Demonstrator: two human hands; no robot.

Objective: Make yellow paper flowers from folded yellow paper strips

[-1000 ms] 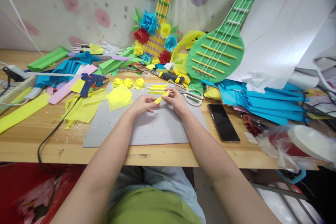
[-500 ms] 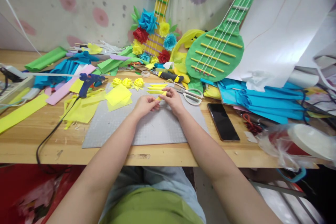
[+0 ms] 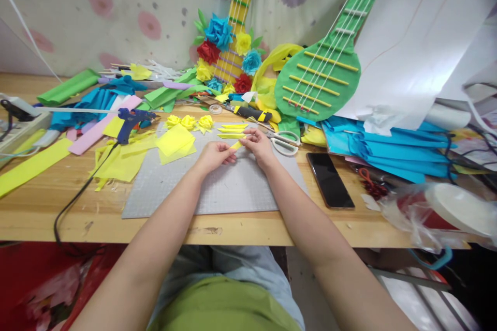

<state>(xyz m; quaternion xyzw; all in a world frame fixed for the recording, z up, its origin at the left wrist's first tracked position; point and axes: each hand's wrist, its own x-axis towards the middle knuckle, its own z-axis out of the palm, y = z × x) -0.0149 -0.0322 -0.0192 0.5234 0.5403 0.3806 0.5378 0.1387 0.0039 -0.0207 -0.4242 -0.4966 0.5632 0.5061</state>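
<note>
Between my two hands, over the grey cutting mat point(image 3: 163, 194), is a small folded strip of yellow paper point(image 3: 236, 145). My left hand point(image 3: 217, 156) pinches its left end between thumb and finger. The other end is pinched by my right hand point(image 3: 257, 144). Just beyond my fingers lie several yellow folded strips point(image 3: 232, 128) in a small stack. Yellow paper squares point(image 3: 176, 143) rest on the mat to the left, with yellow paper flowers point(image 3: 188, 122) behind them. White-handled scissors point(image 3: 285, 143) lie right beside my right hand.
A blue glue gun point(image 3: 127, 123) with a trailing cord sits at left among coloured paper. A phone point(image 3: 330, 180) lies at right. Behind stand a green paper-covered lute shape point(image 3: 318, 80) and a yellow one with flowers point(image 3: 232, 57). A utility knife point(image 3: 252, 113) lies near them.
My right hand has shifted slightly to the right, away from my left hand, and more of the yellow strip shows between them. Everything else stays put.
</note>
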